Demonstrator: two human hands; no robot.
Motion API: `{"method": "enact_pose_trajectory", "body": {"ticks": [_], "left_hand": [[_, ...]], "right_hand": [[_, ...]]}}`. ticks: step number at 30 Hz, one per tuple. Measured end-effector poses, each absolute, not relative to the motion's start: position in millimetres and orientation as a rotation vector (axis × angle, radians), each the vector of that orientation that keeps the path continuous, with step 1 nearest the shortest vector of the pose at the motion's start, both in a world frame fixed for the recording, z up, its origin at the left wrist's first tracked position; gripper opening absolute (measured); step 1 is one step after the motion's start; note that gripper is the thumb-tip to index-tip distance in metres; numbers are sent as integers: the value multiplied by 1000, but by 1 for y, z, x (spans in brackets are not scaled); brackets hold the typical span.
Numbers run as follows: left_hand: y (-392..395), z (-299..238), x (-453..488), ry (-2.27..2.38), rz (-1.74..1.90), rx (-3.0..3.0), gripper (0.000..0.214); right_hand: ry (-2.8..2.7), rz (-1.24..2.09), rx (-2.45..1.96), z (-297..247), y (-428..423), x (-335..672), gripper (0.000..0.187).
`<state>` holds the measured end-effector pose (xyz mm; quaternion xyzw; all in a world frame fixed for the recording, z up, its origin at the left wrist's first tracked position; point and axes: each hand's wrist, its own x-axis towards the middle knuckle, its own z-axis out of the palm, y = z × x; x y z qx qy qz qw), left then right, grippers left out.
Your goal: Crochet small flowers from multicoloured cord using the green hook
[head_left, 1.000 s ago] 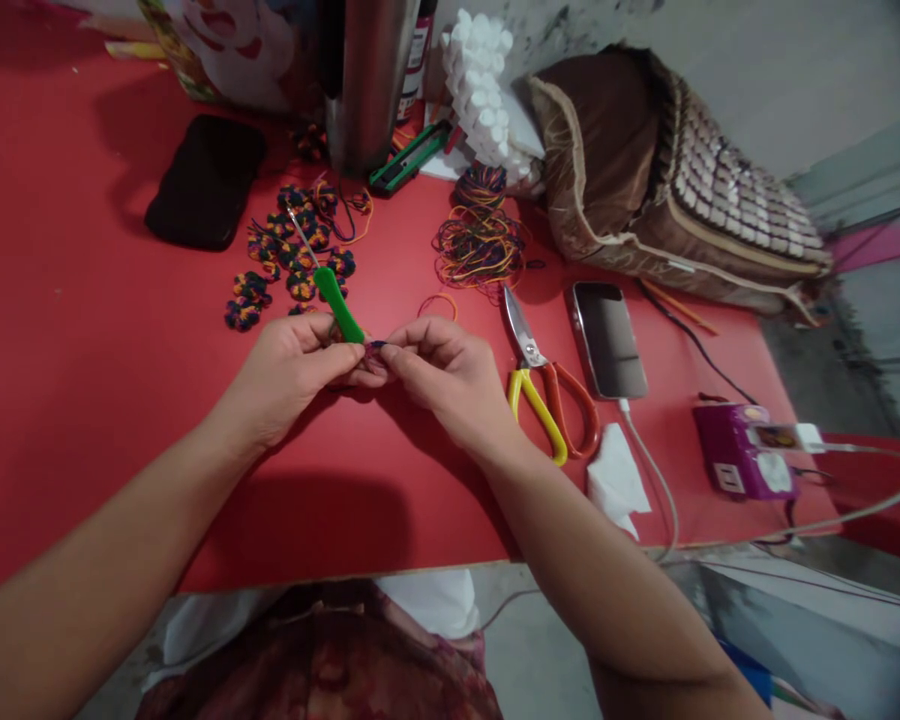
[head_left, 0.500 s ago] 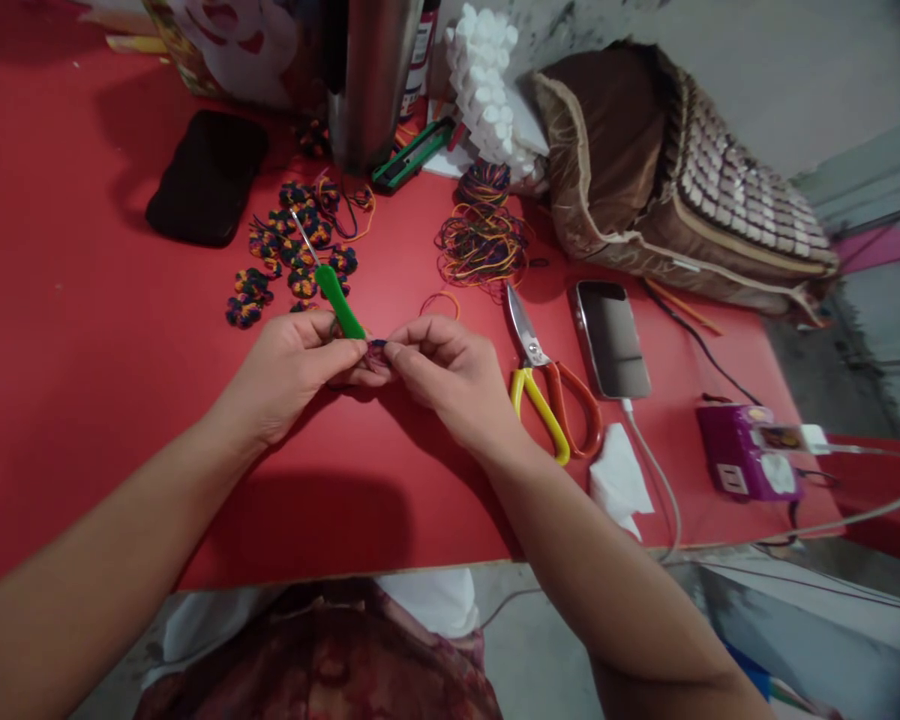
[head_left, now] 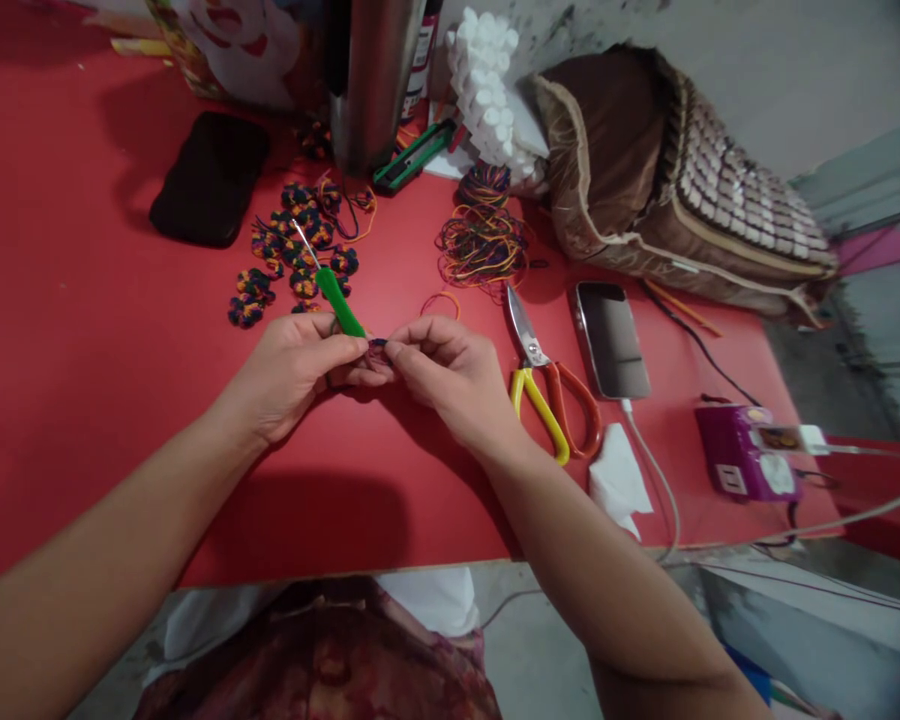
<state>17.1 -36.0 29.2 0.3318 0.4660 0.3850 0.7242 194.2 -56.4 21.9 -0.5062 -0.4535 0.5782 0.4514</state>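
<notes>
My left hand is closed, with a green-handled crochet hook held between thumb and fingers, its metal tip pointing up and away. Between the two hands runs a short length of dark yarn, which my left fingertips also touch. My right hand pinches the other end of this yarn, thumb against forefinger. Beyond the hook lie several small crocheted pieces in dark, orange and purple yarn. A loose tangle of multicoloured yarn rests behind my right hand. How the yarn is looped inside my fingers is hidden.
Scissors with yellow and red handles and a charging phone lie right of my right hand. A black case is at the left. Behind stand a metal flask, a green cutter and a brown cushion.
</notes>
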Motion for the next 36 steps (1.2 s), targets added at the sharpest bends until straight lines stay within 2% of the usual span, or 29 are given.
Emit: {"method": "enact_pose_trajectory", "body": {"ticks": [6,36], "left_hand": [[-36,31,17,1031,833,726,12],[-38,30,16,1016,840,713,8]], "right_hand": [[-1132,1440,-1254,23,-57,194,20],[-1101,1476,-1212,23,-58,195,22]]}}
